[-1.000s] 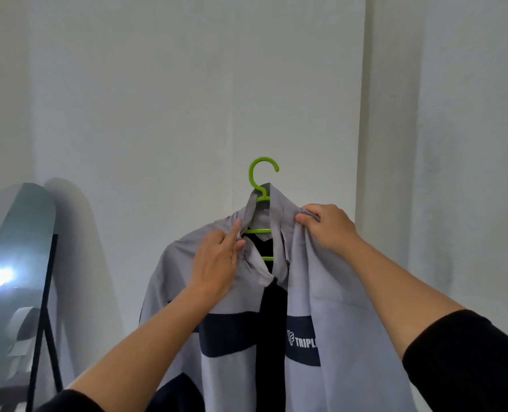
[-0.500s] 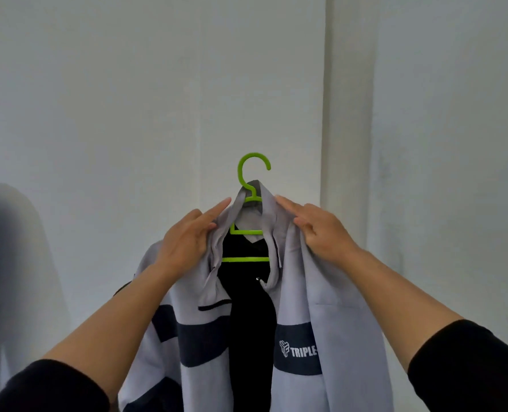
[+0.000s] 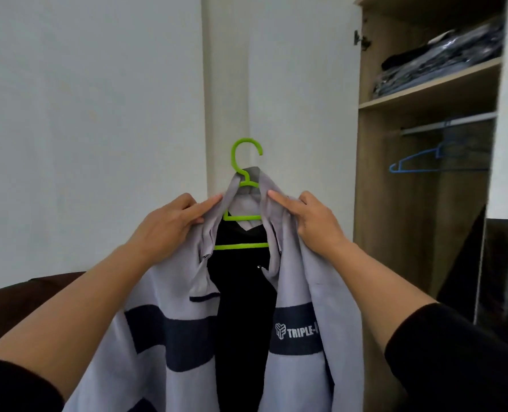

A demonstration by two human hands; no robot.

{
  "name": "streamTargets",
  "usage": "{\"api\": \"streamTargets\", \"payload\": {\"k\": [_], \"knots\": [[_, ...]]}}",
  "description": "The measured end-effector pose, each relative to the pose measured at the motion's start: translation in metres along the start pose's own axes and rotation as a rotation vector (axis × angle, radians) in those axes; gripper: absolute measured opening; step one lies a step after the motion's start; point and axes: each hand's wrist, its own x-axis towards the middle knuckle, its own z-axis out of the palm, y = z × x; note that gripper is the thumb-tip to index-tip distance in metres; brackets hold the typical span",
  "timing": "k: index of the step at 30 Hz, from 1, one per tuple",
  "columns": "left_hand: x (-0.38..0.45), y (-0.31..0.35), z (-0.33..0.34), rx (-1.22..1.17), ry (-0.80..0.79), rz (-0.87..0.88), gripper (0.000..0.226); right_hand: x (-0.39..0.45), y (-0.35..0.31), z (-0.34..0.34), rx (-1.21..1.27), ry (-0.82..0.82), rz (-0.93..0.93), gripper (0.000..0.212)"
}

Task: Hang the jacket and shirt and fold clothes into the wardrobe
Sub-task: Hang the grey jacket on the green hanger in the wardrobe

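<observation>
A grey jacket point(image 3: 303, 292) with dark blue bands and a black lining hangs on a lime green hanger point(image 3: 243, 173), held up in mid-air before me. My left hand point(image 3: 169, 227) grips the jacket's left shoulder near the collar. On the other side my right hand point(image 3: 312, 221) grips the right shoulder. The hanger's hook sticks up free above the collar. The open wardrobe point(image 3: 395, 203) stands to the right, its metal rail point(image 3: 445, 124) under a shelf.
A blue hanger point(image 3: 416, 162) hangs on the rail. Folded dark clothes in plastic wrap point(image 3: 436, 60) lie on the upper shelf. A dark brown sofa point(image 3: 24, 307) sits at the lower left. A white wall and a pillar are behind the jacket.
My view has swung right: the mirror at the left is gone and the wardrobe has come into sight. Both hands now hold the jacket's shoulders beside the collar.
</observation>
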Motion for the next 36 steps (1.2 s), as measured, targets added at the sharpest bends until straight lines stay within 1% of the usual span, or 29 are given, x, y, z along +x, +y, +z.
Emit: {"api": "streamTargets", "payload": {"k": [1,2,3,5,8,12,15,16,17,19,22,24,32,34,36], "knots": [[0.007,0.005,0.010,-0.009,0.009,-0.001,0.082,-0.001,0.010,-0.004,-0.018,0.004,0.006,0.061],[0.014,0.010,0.020,-0.015,0.015,-0.010,0.089,-0.003,0.021,-0.008,-0.036,0.006,0.012,0.062],[0.023,0.015,0.030,-0.028,0.022,-0.016,0.089,-0.003,0.034,-0.012,-0.058,0.006,0.018,0.064],[0.041,0.025,0.051,-0.055,0.044,-0.023,0.081,-0.004,0.061,-0.019,-0.105,-0.003,0.024,0.066],[0.068,0.043,0.088,-0.082,0.056,-0.057,0.075,-0.001,0.106,-0.025,-0.168,-0.013,0.022,0.068],[0.113,0.073,0.137,-0.060,0.108,-0.108,0.067,0.008,0.172,-0.034,-0.231,-0.013,0.000,0.071],[0.145,0.092,0.169,-0.078,0.146,-0.134,0.050,0.013,0.217,-0.042,-0.241,0.017,-0.006,0.068],[0.154,0.096,0.178,-0.098,0.159,-0.144,0.047,0.015,0.230,-0.044,-0.244,0.022,-0.009,0.068],[0.163,0.100,0.187,-0.118,0.176,-0.150,0.051,0.018,0.242,-0.045,-0.249,0.024,-0.012,0.069],[0.180,0.103,0.205,-0.103,0.208,-0.154,0.054,0.024,0.262,-0.046,-0.260,0.028,-0.017,0.068],[0.212,0.107,0.223,-0.044,0.245,-0.146,0.047,0.036,0.288,-0.049,-0.268,0.062,0.008,0.067],[0.232,0.107,0.232,-0.037,0.252,-0.132,0.046,0.042,0.304,-0.050,-0.283,0.082,0.043,0.068],[0.284,0.086,0.287,-0.113,0.253,-0.064,0.049,0.065,0.354,-0.031,-0.321,0.097,0.116,0.064],[0.298,0.077,0.302,-0.149,0.245,-0.045,0.044,0.072,0.365,-0.025,-0.344,0.076,0.157,0.067],[0.312,0.067,0.318,-0.186,0.237,-0.035,0.044,0.081,0.376,-0.019,-0.356,0.055,0.200,0.073]]}}
